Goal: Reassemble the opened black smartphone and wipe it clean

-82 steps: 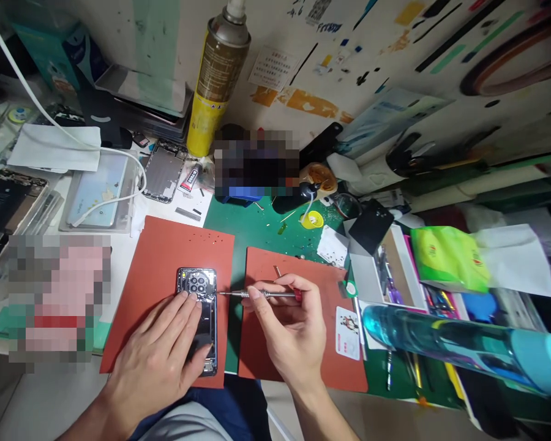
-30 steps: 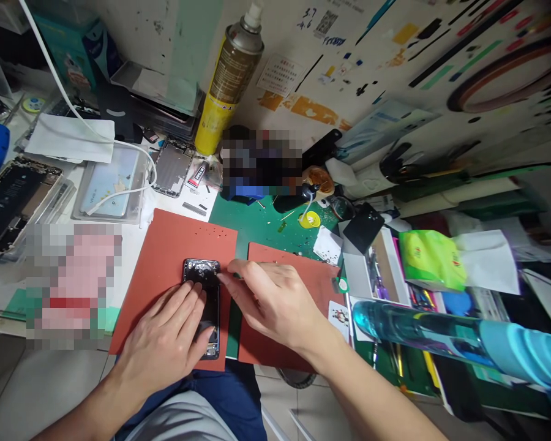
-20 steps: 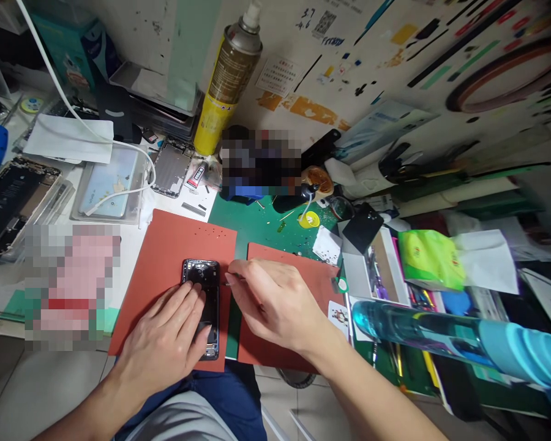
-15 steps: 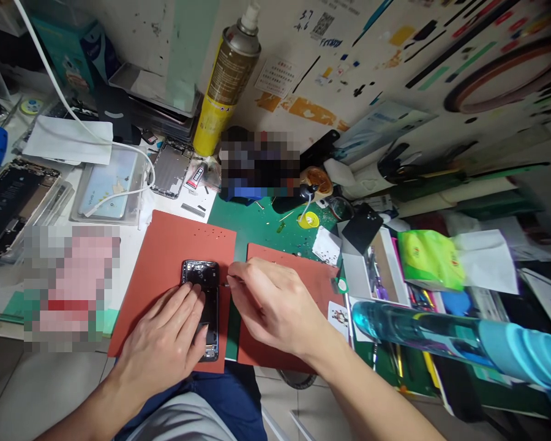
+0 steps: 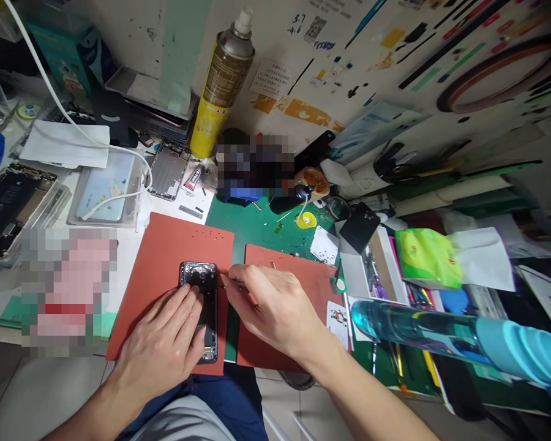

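An opened smartphone, its dark inner parts exposed, lies on the left red-brown mat. Across its left side my left hand rests flat, with fingers stretched over the phone and thumb apart near its lower part. My right hand is closed in a pinch just right of the phone's upper end. Between its fingertips is a thin tool, mostly hidden by the hand; its exact kind is unclear. Tiny dark screws or bits dot the mat's top edge.
A second red-brown mat lies under my right forearm. Behind stand a spray can and a yellow lid. To the right lie a blue water bottle and a green tissue pack. Opened phones in trays sit left.
My right hand's fingers have shifted slightly, and part of the thin tool now shows above the hand. My left hand stays on the phone. The whole view has shifted slightly.
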Available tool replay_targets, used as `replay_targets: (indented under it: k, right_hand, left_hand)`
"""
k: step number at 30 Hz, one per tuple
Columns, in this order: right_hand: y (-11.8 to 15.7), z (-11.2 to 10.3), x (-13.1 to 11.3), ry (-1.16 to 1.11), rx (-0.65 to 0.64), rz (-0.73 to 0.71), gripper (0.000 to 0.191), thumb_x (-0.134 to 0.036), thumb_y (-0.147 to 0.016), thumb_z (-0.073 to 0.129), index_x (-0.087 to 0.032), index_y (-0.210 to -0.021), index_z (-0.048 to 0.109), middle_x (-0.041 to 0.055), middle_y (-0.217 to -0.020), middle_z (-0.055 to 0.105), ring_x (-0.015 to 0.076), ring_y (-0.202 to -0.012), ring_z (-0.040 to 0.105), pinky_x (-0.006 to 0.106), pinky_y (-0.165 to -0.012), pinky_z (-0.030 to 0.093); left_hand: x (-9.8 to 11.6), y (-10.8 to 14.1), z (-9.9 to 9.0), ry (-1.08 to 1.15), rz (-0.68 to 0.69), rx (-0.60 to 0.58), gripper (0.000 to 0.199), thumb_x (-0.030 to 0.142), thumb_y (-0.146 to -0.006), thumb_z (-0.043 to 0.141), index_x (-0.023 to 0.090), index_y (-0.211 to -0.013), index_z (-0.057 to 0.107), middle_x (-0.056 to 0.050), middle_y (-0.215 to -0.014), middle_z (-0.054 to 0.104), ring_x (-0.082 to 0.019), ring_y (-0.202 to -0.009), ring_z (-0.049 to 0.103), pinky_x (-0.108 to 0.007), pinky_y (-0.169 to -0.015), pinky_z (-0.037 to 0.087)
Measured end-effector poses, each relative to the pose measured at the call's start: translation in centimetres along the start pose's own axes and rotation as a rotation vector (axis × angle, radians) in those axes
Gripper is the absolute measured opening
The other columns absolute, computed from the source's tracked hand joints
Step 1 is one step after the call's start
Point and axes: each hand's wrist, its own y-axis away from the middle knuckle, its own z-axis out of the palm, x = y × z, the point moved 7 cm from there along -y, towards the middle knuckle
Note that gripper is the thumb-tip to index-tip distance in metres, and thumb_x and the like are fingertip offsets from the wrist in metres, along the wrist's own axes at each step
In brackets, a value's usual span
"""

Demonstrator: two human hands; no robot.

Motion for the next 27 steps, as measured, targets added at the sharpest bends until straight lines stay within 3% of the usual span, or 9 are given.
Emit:
replay_targets:
  k: [5,18,23,27]
  right_hand:
    - [0.2,0.1,0.1,-0.002,-0.004,0.059,0.013,-0.016,-0.105,0.055,-0.024,-0.095,0.053,-0.0040,-0.067,0.061,0.0129,-0.051,0.050,0.030,-0.050,0.039]
    - [0.3,0.1,0.0,0.029,0.039,0.092,0.024,-0.013,-0.105,0.054,-0.026,-0.086,0.047,-0.0037,-0.065,0.059,0.0129,-0.050,0.049,0.029,-0.050,0.038]
    - [0.2,-0.7,0.1,0.002,0.039,0.114,0.021,-0.013,-0.104,0.057,-0.025,-0.088,0.051,-0.0033,-0.067,0.063,0.0134,-0.051,0.056,0.028,-0.049,0.043]
    - [0.9,-2.8,2.5,-0.072,0.235,0.291,0.013,-0.022,-0.101,0.070,-0.025,-0.098,0.058,-0.0009,-0.080,0.073,0.0145,-0.062,0.070,0.026,-0.056,0.055]
  left_hand:
    - [0.0,0.0,0.0,0.015,-0.006,0.006,0.035,0.020,-0.101,0.059,0.004,-0.128,0.074,-0.017,-0.133,0.077,-0.032,-0.127,0.071,-0.045,-0.106,0.058]
    - [0.2,-0.1,-0.1,0.006,-0.001,0.015,0.035,0.020,-0.104,0.056,0.002,-0.129,0.073,-0.017,-0.133,0.077,-0.033,-0.125,0.072,-0.047,-0.106,0.056]
    - [0.1,0.0,0.0,0.005,-0.008,0.009,0.035,0.020,-0.104,0.056,0.003,-0.130,0.072,-0.017,-0.135,0.076,-0.033,-0.126,0.071,-0.047,-0.107,0.055]
    - [0.1,0.1,0.1,0.023,-0.002,-0.002,0.039,0.020,-0.104,0.057,0.002,-0.136,0.070,-0.016,-0.138,0.075,-0.032,-0.130,0.069,-0.047,-0.108,0.054]
